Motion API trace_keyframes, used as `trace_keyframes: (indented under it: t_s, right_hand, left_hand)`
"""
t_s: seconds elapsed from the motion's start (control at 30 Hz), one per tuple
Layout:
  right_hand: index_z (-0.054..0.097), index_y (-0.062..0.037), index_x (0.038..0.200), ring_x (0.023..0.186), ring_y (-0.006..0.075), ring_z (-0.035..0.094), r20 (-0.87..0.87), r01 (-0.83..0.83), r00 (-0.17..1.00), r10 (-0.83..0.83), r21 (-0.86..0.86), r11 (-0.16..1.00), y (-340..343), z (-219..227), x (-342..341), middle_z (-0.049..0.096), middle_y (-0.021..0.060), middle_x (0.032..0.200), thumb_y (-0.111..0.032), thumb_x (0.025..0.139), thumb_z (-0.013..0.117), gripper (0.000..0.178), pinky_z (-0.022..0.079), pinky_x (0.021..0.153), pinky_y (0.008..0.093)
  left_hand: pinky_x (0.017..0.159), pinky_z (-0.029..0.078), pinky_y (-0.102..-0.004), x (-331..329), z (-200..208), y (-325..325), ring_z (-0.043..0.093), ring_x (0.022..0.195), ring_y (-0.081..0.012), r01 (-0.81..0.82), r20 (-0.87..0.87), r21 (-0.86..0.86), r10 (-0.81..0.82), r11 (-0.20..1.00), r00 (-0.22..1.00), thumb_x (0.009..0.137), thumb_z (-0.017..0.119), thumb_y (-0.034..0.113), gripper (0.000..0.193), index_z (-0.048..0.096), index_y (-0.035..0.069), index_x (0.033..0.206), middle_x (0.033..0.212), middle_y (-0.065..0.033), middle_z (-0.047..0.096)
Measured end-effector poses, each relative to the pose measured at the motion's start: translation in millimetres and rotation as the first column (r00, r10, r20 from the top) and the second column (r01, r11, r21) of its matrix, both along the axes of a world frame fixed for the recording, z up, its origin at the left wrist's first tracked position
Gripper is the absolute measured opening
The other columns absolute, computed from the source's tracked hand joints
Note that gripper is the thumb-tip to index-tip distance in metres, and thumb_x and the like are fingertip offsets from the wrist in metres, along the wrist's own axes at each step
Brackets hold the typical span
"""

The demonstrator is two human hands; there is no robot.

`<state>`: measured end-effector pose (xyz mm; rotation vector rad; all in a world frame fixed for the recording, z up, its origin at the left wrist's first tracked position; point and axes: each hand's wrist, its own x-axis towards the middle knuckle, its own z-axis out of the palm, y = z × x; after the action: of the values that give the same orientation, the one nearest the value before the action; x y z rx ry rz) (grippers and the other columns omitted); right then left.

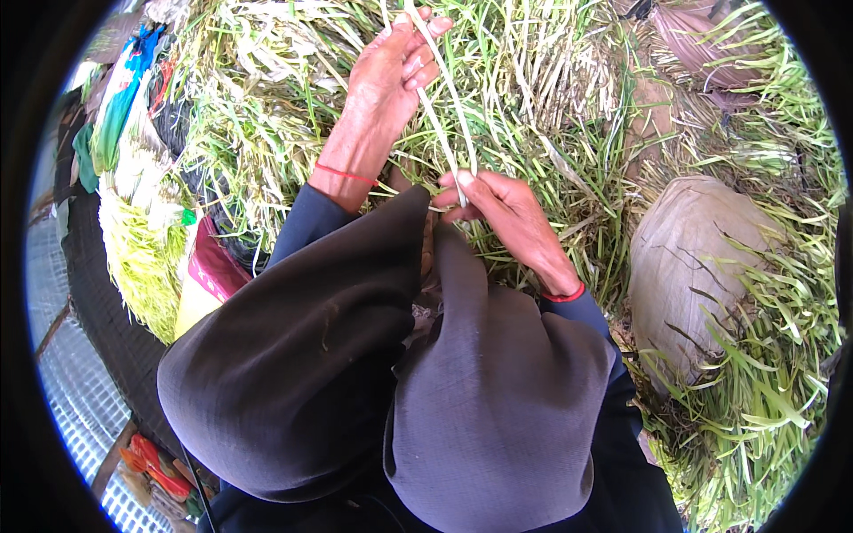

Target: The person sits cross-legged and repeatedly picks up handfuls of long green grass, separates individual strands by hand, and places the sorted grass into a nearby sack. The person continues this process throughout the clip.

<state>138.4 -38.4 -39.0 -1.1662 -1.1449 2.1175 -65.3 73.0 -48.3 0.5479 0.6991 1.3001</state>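
Note:
Above my knees, two long pale green-white stalks (pixel 453 93) stretch between my hands. My left hand (pixel 398 64) is higher up, its fingers curled round their upper part. Lower and to the right, my right hand (pixel 505 211) pinches their lower ends between thumb and fingers. Behind both hands spreads a thick pile of cut green leafy stalks (pixel 293 75), mixed with pale and dry ones. A red cord circles each wrist.
On the right a greyish-beige sack (pixel 689 275) lies half covered by loose green leaves. At left are a bundle of yellow-green stalks (pixel 142 253), a pink and yellow bag (pixel 209 271) and a blue plastic bag (pixel 142 58). Red-orange plastic (pixel 160 466) lies lower left.

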Motion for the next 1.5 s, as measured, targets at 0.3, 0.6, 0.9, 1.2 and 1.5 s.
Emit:
trace_keyframes:
  t_s: [0.3, 0.6, 0.9, 1.2, 1.5]
  right_hand:
    - [0.065, 0.0021, 0.105, 0.073, 0.0096, 0.060, -0.039, -0.095, 0.994, 0.099, 0.081, 0.992, -10.1, 11.2, -2.4, 0.062, 0.0020, 0.079, -0.024, 0.104, 0.050, 0.031, 0.051, 0.070, 0.0252]
    - [0.059, 0.0016, 0.095, 0.065, 0.0109, 0.063, 0.063, -0.122, 0.992, 0.111, 0.199, 0.972, 13.7, 17.4, -14.0, 0.063, 0.0046, 0.078, -0.020, 0.104, 0.048, 0.026, 0.049, 0.061, 0.0254]
    - [0.063, -0.0063, 0.102, 0.090, 0.0279, 0.062, 0.682, -0.612, 0.724, 0.098, 0.571, 0.547, -9.1, -63.1, 4.9, 0.060, 0.0100, 0.092, -0.016, 0.087, 0.066, 0.018, 0.050, 0.078, 0.0423]
    - [0.065, -0.0086, 0.097, 0.090, 0.0259, 0.059, 0.685, -0.631, 0.728, 0.026, 0.654, 0.418, -23.6, -97.9, -11.3, 0.060, 0.0077, 0.089, -0.017, 0.090, 0.062, 0.011, 0.044, 0.076, 0.0400]
    - [0.068, -0.0001, 0.110, 0.074, 0.0112, 0.062, 0.049, 0.362, 0.921, -0.386, 0.257, 0.896, -0.9, 9.2, 73.2, 0.068, 0.0054, 0.089, -0.011, 0.094, 0.065, 0.019, 0.049, 0.070, 0.0245]
  left_hand:
    - [0.055, 0.045, -0.0223, 9.7, 25.3, -5.1, 0.054, 0.066, -0.0086, -0.107, -0.279, -0.268, 0.030, 0.958, 0.960, 0.103, 0.043, 0.045, 0.039, 0.057, 0.013, 0.117, 0.092, -0.0005, 0.064]
    - [0.069, 0.053, -0.0284, 19.4, 29.0, -51.9, 0.062, 0.073, -0.0159, 0.243, -0.057, -0.246, -0.265, 0.938, 0.963, 0.105, 0.037, 0.043, 0.051, 0.051, -0.001, 0.127, 0.089, -0.0064, 0.062]
    - [0.045, 0.031, -0.0188, -43.7, 80.2, -29.4, 0.034, 0.051, -0.0032, 0.303, -0.124, 0.045, -0.295, 0.952, 0.947, 0.107, 0.039, 0.033, 0.032, 0.054, 0.004, 0.105, 0.067, 0.0053, 0.041]
    - [0.041, 0.027, -0.0192, -64.9, 127.3, -37.8, 0.029, 0.045, -0.0042, 0.214, -0.251, 0.044, -0.196, 0.976, 0.948, 0.107, 0.035, 0.039, 0.039, 0.056, 0.006, 0.100, 0.058, 0.0066, 0.035]
    - [0.040, 0.023, -0.0185, -75.9, 135.0, -42.2, 0.025, 0.045, -0.0015, 0.064, -0.298, 0.010, -0.058, 0.998, 0.953, 0.106, 0.043, 0.029, 0.025, 0.053, 0.007, 0.099, 0.059, 0.0083, 0.031]
